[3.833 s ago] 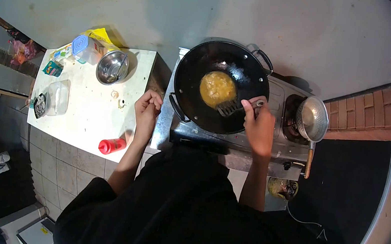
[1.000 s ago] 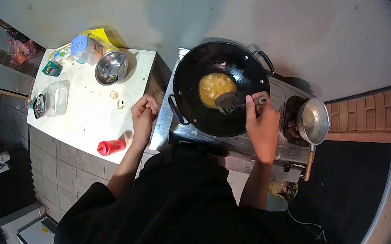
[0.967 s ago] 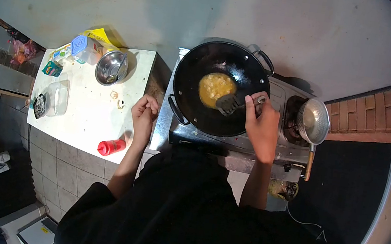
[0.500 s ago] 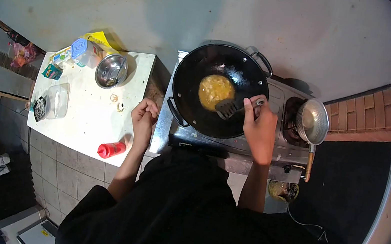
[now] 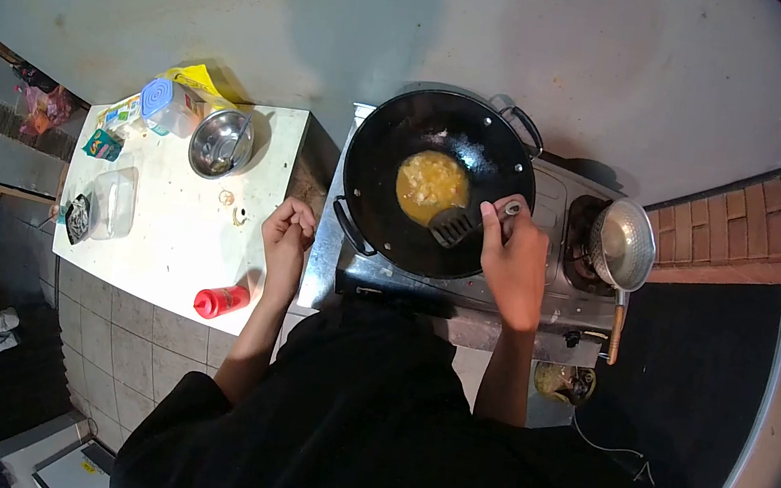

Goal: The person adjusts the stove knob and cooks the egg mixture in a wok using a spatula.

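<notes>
My right hand (image 5: 514,271) is wrapped round the handle of a dark slotted spatula (image 5: 455,227). The spatula's head is inside the black wok (image 5: 380,147), at the lower right edge of a yellow, lumpy egg-like mixture (image 5: 432,185). That mixture pools in the wok's bottom, with liquid round it. Between the white table and the stove, my left hand (image 5: 288,237) hovers with curled fingers and nothing visible in them. It is apart from the wok's near-left handle (image 5: 354,226).
On the white table (image 5: 164,240) are a red bottle (image 5: 221,302), a steel bowl (image 5: 220,145), a clear plastic container (image 5: 113,205), a blue-lidded tub (image 5: 169,106) and a green packet (image 5: 103,145). A saucepan (image 5: 625,244) sits on the stove's right burner, its wooden handle pointing towards me.
The spatula's head has shifted slightly towards me, to the mixture's edge. My right hand has moved very little, and my left hand stays in place.
</notes>
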{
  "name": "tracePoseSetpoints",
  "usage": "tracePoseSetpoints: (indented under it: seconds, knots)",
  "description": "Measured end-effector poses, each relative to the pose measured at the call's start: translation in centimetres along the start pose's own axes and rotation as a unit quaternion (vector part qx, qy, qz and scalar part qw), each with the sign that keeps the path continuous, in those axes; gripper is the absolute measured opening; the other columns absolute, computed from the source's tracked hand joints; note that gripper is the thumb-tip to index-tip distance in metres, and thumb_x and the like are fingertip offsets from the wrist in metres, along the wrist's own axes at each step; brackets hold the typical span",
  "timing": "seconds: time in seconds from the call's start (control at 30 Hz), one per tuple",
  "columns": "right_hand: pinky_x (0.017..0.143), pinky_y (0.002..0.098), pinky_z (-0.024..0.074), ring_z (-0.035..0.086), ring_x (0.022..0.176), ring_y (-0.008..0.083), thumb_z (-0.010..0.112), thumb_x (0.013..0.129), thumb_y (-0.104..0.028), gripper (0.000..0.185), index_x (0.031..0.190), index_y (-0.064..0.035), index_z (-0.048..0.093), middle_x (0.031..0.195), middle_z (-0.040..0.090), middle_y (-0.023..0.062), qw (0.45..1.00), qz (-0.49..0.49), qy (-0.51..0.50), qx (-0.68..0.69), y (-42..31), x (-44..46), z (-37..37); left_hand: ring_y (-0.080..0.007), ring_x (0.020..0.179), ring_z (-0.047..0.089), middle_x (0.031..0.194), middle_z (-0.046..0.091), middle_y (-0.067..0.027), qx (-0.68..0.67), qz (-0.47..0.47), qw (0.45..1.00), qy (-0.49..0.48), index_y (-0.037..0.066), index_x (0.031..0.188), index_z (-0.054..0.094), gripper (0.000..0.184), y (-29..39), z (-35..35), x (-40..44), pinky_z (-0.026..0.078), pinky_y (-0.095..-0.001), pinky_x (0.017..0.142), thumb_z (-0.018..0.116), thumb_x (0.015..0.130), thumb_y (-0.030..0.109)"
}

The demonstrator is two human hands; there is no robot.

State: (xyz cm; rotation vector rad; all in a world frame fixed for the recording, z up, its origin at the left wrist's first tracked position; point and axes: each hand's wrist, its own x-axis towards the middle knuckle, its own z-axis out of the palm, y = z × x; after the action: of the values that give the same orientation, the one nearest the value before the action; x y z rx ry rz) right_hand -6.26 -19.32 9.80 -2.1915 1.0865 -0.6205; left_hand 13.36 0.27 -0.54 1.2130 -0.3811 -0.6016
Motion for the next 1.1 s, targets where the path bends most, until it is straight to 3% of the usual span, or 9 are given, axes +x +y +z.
tracePoseSetpoints:
  seconds: [0.4, 0.63, 0.8, 1.0, 1.1]
  knots:
    - [0.059, 0.0413, 0.0491, 0.068, 0.071, 0.0382, 0.060, 0.096, -0.019, 0.022, 0.093, 0.0025, 0.057, 0.074, 0.065, 0.0228, 1.000, 0.010, -0.015, 0.010, -0.1, -0.1, 0.1, -0.0021, 0.053, 0.031, 0.064, 0.041, 0.0049, 0.014, -0.001, 1.000, 0.005, 0.004, 0.083, 0.054, 0.023, -0.3, 0.3, -0.1, 0.020, -0.0200, 0.048, 0.035, 0.083, -0.009]
    - [0.060, 0.0412, 0.0490, 0.067, 0.070, 0.0384, 0.061, 0.096, -0.019, 0.022, 0.094, 0.0022, 0.057, 0.075, 0.065, 0.0232, 0.999, 0.004, 0.022, 0.026, -0.3, -0.2, 0.1, -0.0018, 0.054, 0.031, 0.066, 0.041, 0.0047, 0.013, -0.007, 1.000, 0.007, 0.004, 0.083, 0.054, 0.024, -0.3, 0.1, 0.0, 0.020, -0.0199, 0.048, 0.035, 0.083, -0.010]
    - [0.061, 0.0406, 0.0496, 0.068, 0.072, 0.0382, 0.061, 0.096, -0.019, 0.021, 0.094, 0.0014, 0.056, 0.077, 0.064, 0.0237, 0.999, 0.034, -0.035, 0.010, -0.8, -0.1, -0.2, -0.0019, 0.054, 0.031, 0.066, 0.041, 0.0047, 0.021, -0.010, 1.000, 0.009, 0.004, 0.083, 0.054, 0.024, -0.2, 0.4, 0.1, 0.020, -0.0200, 0.049, 0.035, 0.084, -0.010]
    - [0.061, 0.0401, 0.0497, 0.068, 0.073, 0.0381, 0.062, 0.096, -0.019, 0.021, 0.095, 0.0014, 0.056, 0.075, 0.064, 0.0229, 1.000, 0.001, 0.016, 0.023, -0.9, -0.2, -0.2, -0.0020, 0.055, 0.031, 0.065, 0.040, 0.0052, 0.018, 0.000, 1.000, 0.008, 0.004, 0.082, 0.054, 0.024, -0.3, 0.1, 0.2, 0.020, -0.0199, 0.049, 0.035, 0.083, -0.010]
    - [0.060, 0.0397, 0.0493, 0.068, 0.071, 0.0384, 0.062, 0.096, -0.019, 0.022, 0.094, 0.0014, 0.056, 0.074, 0.064, 0.0227, 1.000, 0.006, -0.013, 0.006, -0.5, 0.0, 0.0, -0.0020, 0.054, 0.031, 0.065, 0.039, 0.0054, 0.022, 0.001, 1.000, 0.010, 0.004, 0.082, 0.054, 0.025, -0.4, 0.0, 0.2, 0.020, -0.0199, 0.049, 0.034, 0.083, -0.010]
